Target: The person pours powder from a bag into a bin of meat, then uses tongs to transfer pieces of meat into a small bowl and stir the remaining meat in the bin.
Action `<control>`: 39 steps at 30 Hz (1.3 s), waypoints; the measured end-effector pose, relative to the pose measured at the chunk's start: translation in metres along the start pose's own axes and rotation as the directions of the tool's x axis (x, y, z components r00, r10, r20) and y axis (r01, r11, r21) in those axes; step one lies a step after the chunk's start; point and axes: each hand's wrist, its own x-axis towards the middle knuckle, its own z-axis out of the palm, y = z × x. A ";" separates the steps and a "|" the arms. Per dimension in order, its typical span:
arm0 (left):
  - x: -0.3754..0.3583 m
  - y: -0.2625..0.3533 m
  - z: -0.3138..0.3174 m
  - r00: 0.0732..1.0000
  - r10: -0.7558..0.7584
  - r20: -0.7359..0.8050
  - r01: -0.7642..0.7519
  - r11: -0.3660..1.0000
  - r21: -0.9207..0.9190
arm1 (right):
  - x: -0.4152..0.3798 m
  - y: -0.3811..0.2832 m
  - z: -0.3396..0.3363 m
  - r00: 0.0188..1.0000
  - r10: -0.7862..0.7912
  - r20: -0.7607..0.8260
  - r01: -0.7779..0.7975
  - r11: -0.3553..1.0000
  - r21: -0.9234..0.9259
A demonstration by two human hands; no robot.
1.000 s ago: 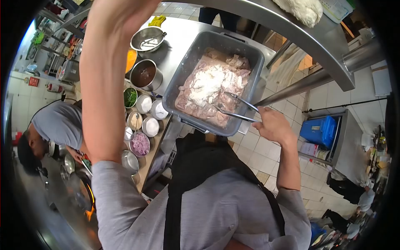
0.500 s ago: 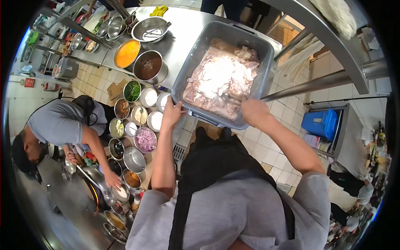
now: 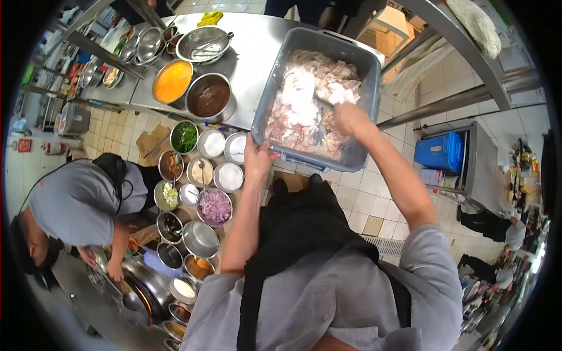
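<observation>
A deep grey plastic tub rests on the steel counter, its near end reaching past the edge. Inside lie pale raw meat pieces that look like chicken, with white powder heaped over part of them. My left hand is closed on the tub's near left corner, thumb and fingers at the rim. Over the meat, my right hand is closed round what looks like a metal utensil. Its handle is hidden in my fist and its head is partly buried, so its exact kind cannot be made out.
Left of the tub stand a pot of brown sauce, a bowl of orange liquid and a steel bowl. Several ingredient containers, including chopped onion, sit nearer. A co-worker bends over a wok at left. A metal post rises at right.
My right hand has moved up and inward over the meat with the utensil, shifting meat and powder. My left hand stays on the rim. The co-worker's arm has drawn back toward the wok.
</observation>
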 end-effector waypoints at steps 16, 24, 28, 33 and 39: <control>0.003 0.002 -0.003 0.998 -0.051 0.030 0.052 0.998 -0.038 | 0.031 0.055 -0.042 0.967 0.176 -0.186 -0.197 0.975 -0.102; 0.004 -0.010 0.003 0.999 -0.033 0.039 0.037 0.993 -0.113 | -0.048 0.010 -0.004 0.999 0.002 -0.047 -0.006 0.996 -0.084; 0.002 -0.009 0.001 0.998 -0.022 0.066 0.032 0.988 -0.151 | -0.130 -0.008 -0.064 0.999 -0.008 0.039 0.011 0.998 -0.068; 0.004 -0.011 0.002 0.998 -0.021 0.052 0.028 0.990 -0.141 | -0.080 -0.047 0.001 0.978 -0.167 0.128 0.170 0.985 -0.013; -0.001 -0.007 0.009 0.999 -0.031 -0.039 0.025 0.986 -0.162 | 0.010 -0.006 0.029 0.990 -0.093 -0.106 0.086 0.994 -0.064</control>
